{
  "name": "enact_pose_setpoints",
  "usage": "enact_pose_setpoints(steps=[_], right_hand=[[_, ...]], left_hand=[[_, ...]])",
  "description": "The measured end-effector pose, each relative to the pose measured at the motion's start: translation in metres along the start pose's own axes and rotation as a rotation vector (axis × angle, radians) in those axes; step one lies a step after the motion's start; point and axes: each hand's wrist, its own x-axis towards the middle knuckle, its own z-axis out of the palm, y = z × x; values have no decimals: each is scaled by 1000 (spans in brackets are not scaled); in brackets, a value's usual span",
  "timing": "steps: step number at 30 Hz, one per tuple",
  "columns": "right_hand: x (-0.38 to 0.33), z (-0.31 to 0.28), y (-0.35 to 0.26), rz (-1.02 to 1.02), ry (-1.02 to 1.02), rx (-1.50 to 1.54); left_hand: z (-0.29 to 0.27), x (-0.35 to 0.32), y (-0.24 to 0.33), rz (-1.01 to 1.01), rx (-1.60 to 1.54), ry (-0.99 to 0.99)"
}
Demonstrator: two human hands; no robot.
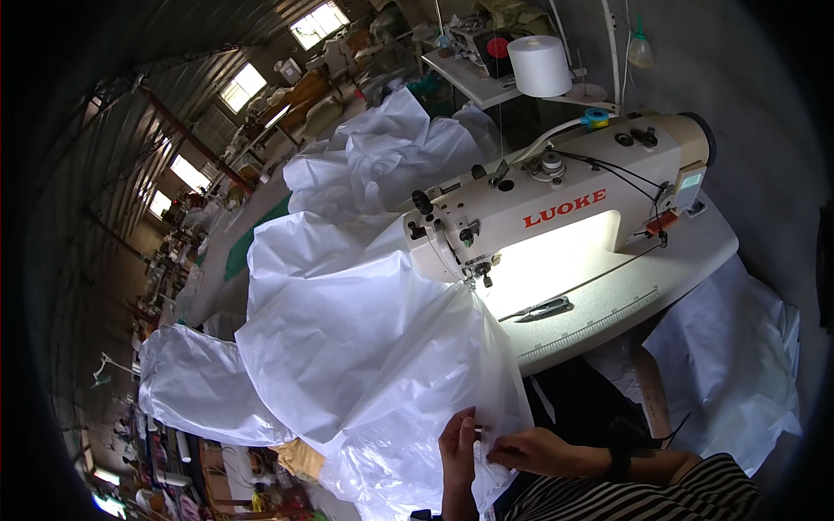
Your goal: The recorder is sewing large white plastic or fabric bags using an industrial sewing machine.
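A large sheet of thin, shiny white plastic-like material (347, 339) lies bunched over the left of the sewing machine (556, 191) and hangs down toward me. Its narrow gathered part runs up to the needle area (476, 280), where the presser foot is partly hidden. At the sheet's near right edge, my left hand (458, 441) is closed with thumb and fingers pinching the material. Close beside it, my right hand (532, 451) comes in from the right, fingers closed on the same edge. Both hands are below the machine bed, a short way apart.
Thread snips (544, 309) lie on the lit machine bed (599, 304). A white thread cone (540, 66) stands behind the machine. More white sheeting (725, 339) hangs at the right. A green strip (257, 236) shows on the table at the left; a cluttered workshop extends beyond.
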Motion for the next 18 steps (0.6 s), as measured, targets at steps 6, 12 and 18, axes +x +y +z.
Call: enact_pose_setpoints(steps=[6,12,18], right_hand=[[7,18,19,-86,-53,-58],[-34,7,-4,-156,-76,-199],[-34,-22,13,260,215,-256]], left_hand=[[15,-5,10,332,528,11],[9,0,1,606,924,-116],[17,-3,0,616,878,-90]])
